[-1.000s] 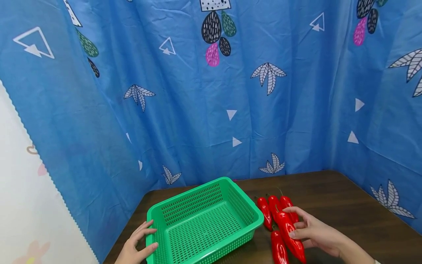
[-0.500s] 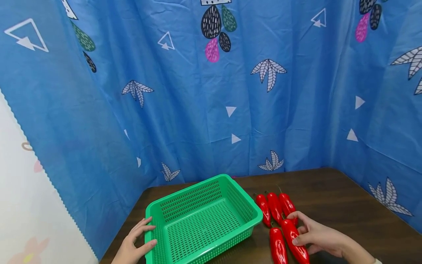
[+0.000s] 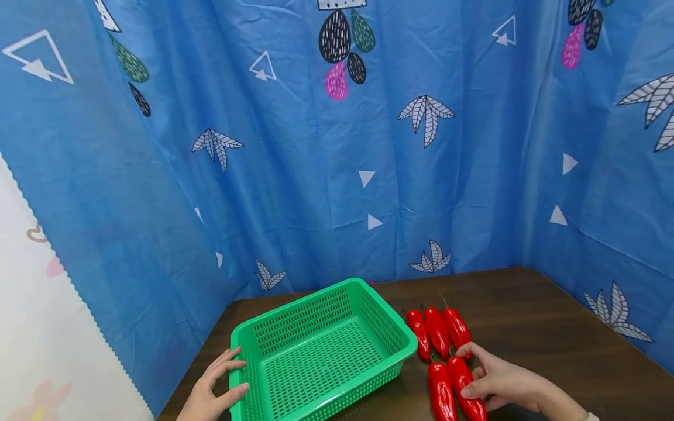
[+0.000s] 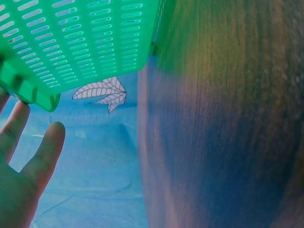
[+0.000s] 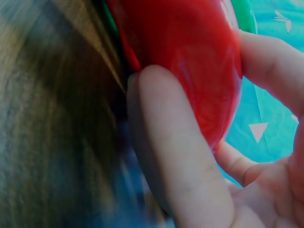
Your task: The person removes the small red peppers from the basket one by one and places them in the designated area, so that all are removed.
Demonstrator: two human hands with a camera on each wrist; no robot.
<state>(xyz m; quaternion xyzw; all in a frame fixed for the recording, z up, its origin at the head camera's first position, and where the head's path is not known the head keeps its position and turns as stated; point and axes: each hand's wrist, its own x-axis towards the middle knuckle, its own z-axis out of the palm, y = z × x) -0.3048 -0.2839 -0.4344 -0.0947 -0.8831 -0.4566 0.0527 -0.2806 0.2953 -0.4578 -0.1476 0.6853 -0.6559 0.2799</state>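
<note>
My right hand (image 3: 497, 380) grips a red chili pepper (image 3: 459, 374) between thumb and fingers, low at the table. In the right wrist view the glossy red pepper (image 5: 190, 57) fills the space between the fingers. Left of it lies a second pepper (image 3: 441, 392), side by side with it. Behind these, 3 more red peppers (image 3: 437, 330) lie in a row with thin stems pointing away. My left hand (image 3: 210, 392) rests against the left rim of a green plastic basket (image 3: 323, 359), fingers spread and fairly straight. No pepper is inside the basket.
A dark wooden table (image 3: 526, 327) bears everything and extends to the right of the peppers. A blue patterned curtain (image 3: 295, 175) hangs behind the table and along its sides. White cloth with faint flower prints (image 3: 37, 327) hangs at far left.
My right hand has brought the held pepper down and toward me, from over the back row to beside the front pepper. My left hand has stayed at the basket's rim.
</note>
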